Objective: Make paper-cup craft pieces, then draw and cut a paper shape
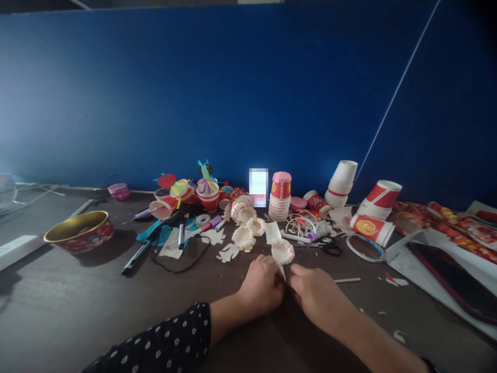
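Note:
My left hand (261, 285) is closed, its fingers curled down near the middle of the table. Close beside it, my right hand (313, 289) is closed too, with thumb and fingers pinched together. Between the two hands shows a narrow white paper piece (282, 270), mostly hidden by the fingers, and both hands seem to grip it. Just beyond the fingertips lies a cut white paper cup piece (282, 252) with a ragged rim. More cut cup pieces (244, 238) lie a little farther off to the left.
Stacked paper cups (279, 199) stand at the back. Black scissors (332, 247), a black marker (181, 234) and paper scraps are scattered around. A gold-lined red bowl (79, 233) sits left; a phone (454, 280) lies right on a white box. A blue partition (233, 93) rises behind.

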A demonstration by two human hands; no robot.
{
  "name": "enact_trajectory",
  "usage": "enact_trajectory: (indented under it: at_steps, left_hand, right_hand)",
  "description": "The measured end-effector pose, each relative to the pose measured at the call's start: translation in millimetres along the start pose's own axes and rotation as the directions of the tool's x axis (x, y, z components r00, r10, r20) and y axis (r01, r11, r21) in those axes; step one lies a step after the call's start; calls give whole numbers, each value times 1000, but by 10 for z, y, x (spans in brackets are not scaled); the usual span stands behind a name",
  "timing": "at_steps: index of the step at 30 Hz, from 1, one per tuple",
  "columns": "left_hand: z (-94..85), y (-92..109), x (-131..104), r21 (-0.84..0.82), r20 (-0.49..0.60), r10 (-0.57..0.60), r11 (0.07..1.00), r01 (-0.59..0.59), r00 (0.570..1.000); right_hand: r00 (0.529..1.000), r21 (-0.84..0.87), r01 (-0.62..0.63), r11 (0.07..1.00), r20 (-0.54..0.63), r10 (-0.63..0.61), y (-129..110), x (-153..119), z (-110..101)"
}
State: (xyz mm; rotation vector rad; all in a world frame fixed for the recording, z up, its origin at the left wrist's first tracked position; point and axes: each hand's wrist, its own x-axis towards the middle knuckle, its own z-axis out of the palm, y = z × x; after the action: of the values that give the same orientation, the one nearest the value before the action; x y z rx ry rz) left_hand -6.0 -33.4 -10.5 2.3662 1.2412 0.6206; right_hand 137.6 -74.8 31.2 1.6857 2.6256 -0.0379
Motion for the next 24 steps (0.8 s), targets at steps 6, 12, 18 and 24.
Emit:
enact_trajectory:
  at_steps: [6, 12, 18, 24]
  left_hand:
    - [9, -10, -3, 7, -35, 25, 1000, -24, 999]
    - [11, -45, -1, -69, -85, 72, 995, -78, 994]
    - [5, -84, -13, -118, -88, 123, 984, -133, 988]
    - [41, -143, -40, -110, -131, 229, 964, -244, 965]
  right_hand:
    - [1000, 5, 1, 1000, -28, -1, 13, 9, -6]
    - [999, 23, 30, 999, -46, -29, 55, 33, 43]
    - [995, 77, 66, 995, -82, -60, 105, 50, 90]
    - [994, 135, 63, 989, -99, -50, 142, 62, 123]
